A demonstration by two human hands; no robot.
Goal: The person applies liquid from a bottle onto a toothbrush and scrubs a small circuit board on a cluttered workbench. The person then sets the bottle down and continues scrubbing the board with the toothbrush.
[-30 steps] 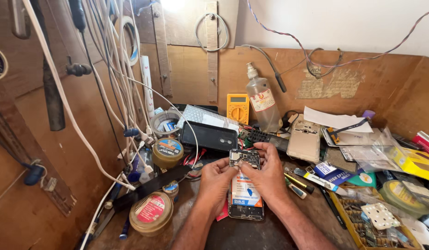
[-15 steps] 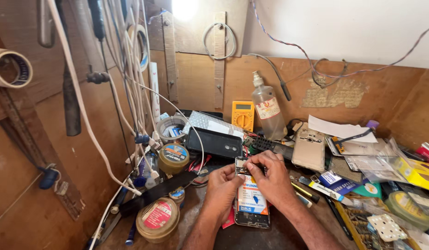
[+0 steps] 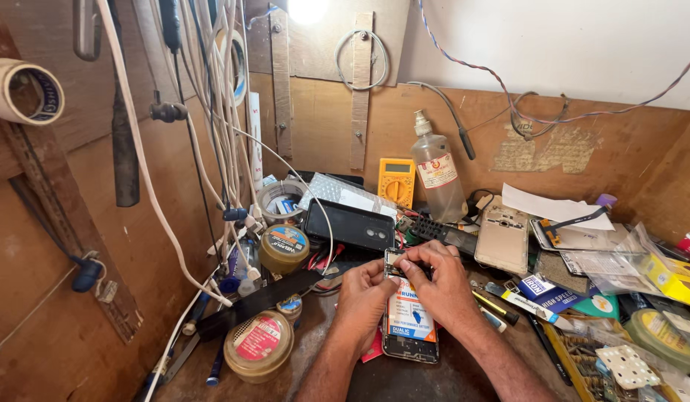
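Observation:
An opened phone [image 3: 409, 327] lies flat on the bench with its back off, showing a battery with a white, blue and orange label. My left hand [image 3: 362, 296] rests against the phone's left upper edge, fingers curled at its top corner. My right hand [image 3: 442, 279] covers the upper right part, thumb and fingertips pinching at the top end of the phone, where a small board part shows. Whether a small piece sits between the fingertips I cannot make out.
A black phone back [image 3: 350, 225], a yellow multimeter [image 3: 396, 181], a clear liquid bottle [image 3: 437, 175] and a gold phone shell [image 3: 503, 238] stand behind. Round tins [image 3: 258, 344] [image 3: 283, 249] lie left. Cables hang on the left wall. Packets and tools crowd the right.
The view has tilted and shifted a little. Both hands have stayed on the top end of the phone, fingers working closer together there.

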